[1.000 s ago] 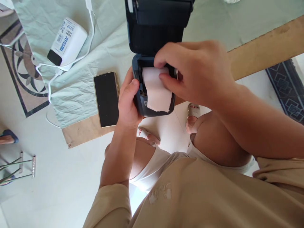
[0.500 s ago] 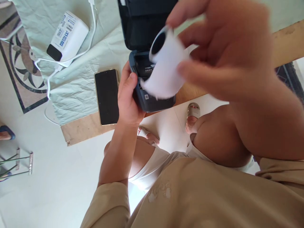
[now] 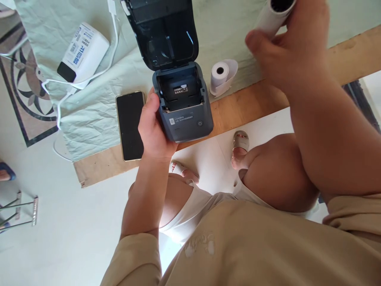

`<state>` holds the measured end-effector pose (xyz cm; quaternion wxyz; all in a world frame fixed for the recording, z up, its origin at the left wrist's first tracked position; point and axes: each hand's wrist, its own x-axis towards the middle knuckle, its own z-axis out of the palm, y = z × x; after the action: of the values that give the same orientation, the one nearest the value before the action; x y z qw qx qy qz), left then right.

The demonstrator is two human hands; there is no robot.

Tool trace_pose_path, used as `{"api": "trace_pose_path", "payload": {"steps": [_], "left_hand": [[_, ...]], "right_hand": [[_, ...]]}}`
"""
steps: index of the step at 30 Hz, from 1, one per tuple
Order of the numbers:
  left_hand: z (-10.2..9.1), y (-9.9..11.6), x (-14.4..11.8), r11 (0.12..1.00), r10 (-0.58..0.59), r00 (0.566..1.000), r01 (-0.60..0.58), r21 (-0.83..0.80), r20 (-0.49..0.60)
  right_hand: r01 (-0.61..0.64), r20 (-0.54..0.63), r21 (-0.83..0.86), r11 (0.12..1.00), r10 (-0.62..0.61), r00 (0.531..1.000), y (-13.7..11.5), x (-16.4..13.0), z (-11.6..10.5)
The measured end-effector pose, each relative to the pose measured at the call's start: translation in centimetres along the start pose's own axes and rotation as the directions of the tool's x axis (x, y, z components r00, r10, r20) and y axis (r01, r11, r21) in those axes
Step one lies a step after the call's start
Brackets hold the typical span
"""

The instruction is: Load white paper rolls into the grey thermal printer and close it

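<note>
My left hand [image 3: 153,127] grips the left side of a small dark blue label printer [image 3: 184,115] at the table's front edge. The printer's lid [image 3: 163,31] stands open and its paper bay is empty. My right hand [image 3: 285,51] is raised at the upper right, shut on a white paper roll [image 3: 272,16] held above the table. A second white paper roll [image 3: 222,75] lies on the cloth just right of the printer.
A black phone [image 3: 130,125] lies left of the printer. A white power bank [image 3: 83,51] with a white cable [image 3: 113,39] sits on the pale green cloth [image 3: 95,107]. The wooden table's edge [image 3: 253,107] runs diagonally. My knees and sandalled feet show below.
My right hand lifted the paper roll out of the printer bay and carried it up and to the right. The bay now shows empty; a second roll has come into view.
</note>
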<state>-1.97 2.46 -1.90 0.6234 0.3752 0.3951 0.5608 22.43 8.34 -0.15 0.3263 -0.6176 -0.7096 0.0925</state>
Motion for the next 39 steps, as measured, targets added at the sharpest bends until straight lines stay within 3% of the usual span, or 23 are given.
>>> {"api": "trace_pose_path", "payload": {"steps": [3, 5, 7, 9, 11, 13, 15, 17, 24, 28, 31, 34, 35, 37, 39], "left_hand": [[0.0, 0.0, 0.0, 1.0, -0.007, 1.0, 0.007, -0.001, 0.005], [0.0, 0.0, 0.0, 1.0, -0.009, 1.0, 0.009, -0.023, 0.016], [0.0, 0.1, 0.0, 0.998, -0.005, 0.999, 0.007, -0.054, 0.036], [0.1, 0.3, -0.1, 0.996, -0.009, 0.998, 0.015, -0.089, 0.064], [0.2, 0.4, -0.2, 0.993, -0.036, 0.996, 0.045, -0.109, 0.083], [0.2, 0.5, -0.3, 0.992, -0.048, 0.996, 0.057, -0.116, 0.08], [0.2, 0.5, -0.2, 0.993, -0.035, 0.996, 0.044, -0.113, 0.078], [0.1, 0.4, -0.2, 0.992, -0.023, 0.996, 0.034, -0.121, 0.09], [0.1, 0.0, 0.1, 0.993, -0.011, 0.997, 0.02, -0.12, 0.081], [0.1, 0.0, 0.1, 0.991, -0.001, 0.998, 0.01, -0.132, 0.063], [0.0, 0.0, 0.2, 0.989, -0.017, 0.996, 0.029, -0.143, 0.082], [-0.1, 0.0, 0.3, 0.987, -0.032, 0.995, 0.046, -0.154, 0.093], [-0.1, 0.1, 0.3, 0.986, -0.038, 0.995, 0.052, -0.158, 0.094], [0.0, 0.2, 0.3, 0.983, -0.05, 0.993, 0.068, -0.172, 0.104], [0.1, 0.3, 0.2, 0.98, -0.045, 0.993, 0.066, -0.187, 0.111]], "right_hand": [[-0.137, -0.024, -0.113, 0.984, 0.135, 0.991, 0.0, -0.4, 0.2], [-0.131, -0.054, -0.133, 0.982, 0.124, 0.991, -0.5, -0.8, 0.1], [-0.004, -0.15, -0.119, 0.993, -0.014, 0.989, -1.5, -1.3, -0.3], [0.198, -0.211, -0.084, 0.977, -0.211, 0.954, -2.9, -1.9, -0.7], [0.32, -0.105, -0.077, 0.944, -0.327, 0.939, -4.1, -2.5, -0.7], [0.341, 0.103, -0.126, 0.932, -0.329, 0.939, -5.1, -3.1, -0.1], [0.292, 0.268, -0.184, 0.939, -0.238, 0.934, -5.7, -3.6, 0.7], [0.204, 0.318, -0.209, 0.956, -0.131, 0.939, -6.1, -3.8, 1.3], [0.008, 0.347, -0.136, 0.991, 0.04, 0.937, -6.4, -3.3, 0.7], [-0.083, 0.207, 0.13, 0.988, 0.055, 0.977, -6.5, -3.3, 0.8], [-0.187, 0.116, 0.495, 0.849, 0.148, 0.982, -6.5, -3.1, 0.8], [-0.363, 0.261, 0.796, 0.485, 0.268, 0.928, -6.8, -2.8, 0.6], [-0.418, 0.325, 0.822, 0.386, 0.283, 0.902, -7.0, -2.7, 0.5], [-0.49, 0.414, 0.825, 0.282, 0.289, 0.863, -7.3, -2.5, 0.3], [-0.451, 0.383, 0.859, 0.243, 0.279, 0.881, -7.5, -2.5, 0.1]]}}
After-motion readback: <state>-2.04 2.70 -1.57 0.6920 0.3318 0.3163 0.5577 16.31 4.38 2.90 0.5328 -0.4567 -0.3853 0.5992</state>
